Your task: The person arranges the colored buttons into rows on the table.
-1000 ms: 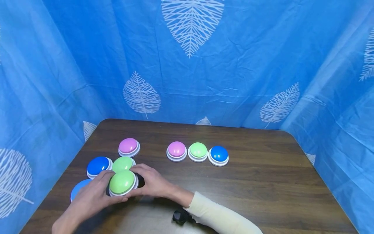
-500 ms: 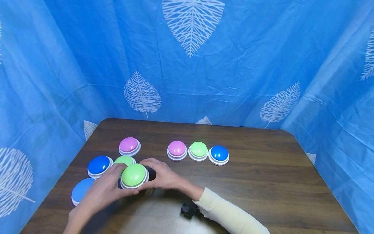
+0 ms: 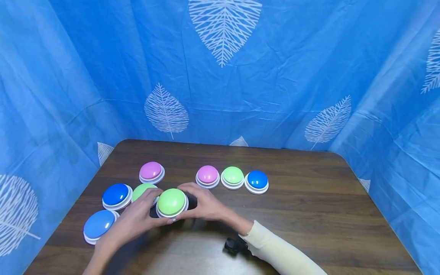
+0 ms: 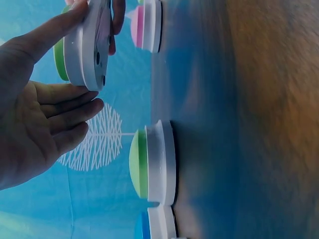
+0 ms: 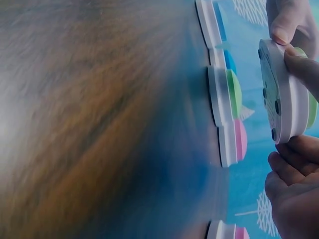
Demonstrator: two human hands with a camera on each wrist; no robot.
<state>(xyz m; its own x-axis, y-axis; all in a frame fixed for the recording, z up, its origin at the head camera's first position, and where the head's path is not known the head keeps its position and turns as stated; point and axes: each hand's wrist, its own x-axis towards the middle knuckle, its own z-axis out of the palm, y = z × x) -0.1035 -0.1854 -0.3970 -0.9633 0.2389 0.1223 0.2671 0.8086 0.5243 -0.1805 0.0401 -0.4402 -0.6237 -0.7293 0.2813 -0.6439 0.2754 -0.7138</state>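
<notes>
A green push button (image 3: pixel 171 201) with a white base is held above the table between both hands. My left hand (image 3: pixel 132 221) grips its left side, thumb at the front. From the right, my right hand (image 3: pixel 209 206) holds the same base by thumb and fingers. The base (image 4: pixel 89 55) hangs clear of the table in the left wrist view; dark feet show on its underside (image 5: pixel 271 94) in the right wrist view. Behind the left hand, a second green button (image 3: pixel 143 189) sits on the table, partly hidden.
Left on the table (image 3: pixel 309 214) stand a pink button (image 3: pixel 150 170), a dark blue button (image 3: pixel 115 195) and a lighter blue button (image 3: pixel 97 224). A row farther back holds pink (image 3: pixel 207 175), green (image 3: pixel 232 175) and blue (image 3: pixel 257 180) buttons. A blue curtain (image 3: pixel 268 84) surrounds the table.
Both hands have carried the green button to the right, away from the left group. The lighter blue button shows more fully now. The other buttons have stayed in place.
</notes>
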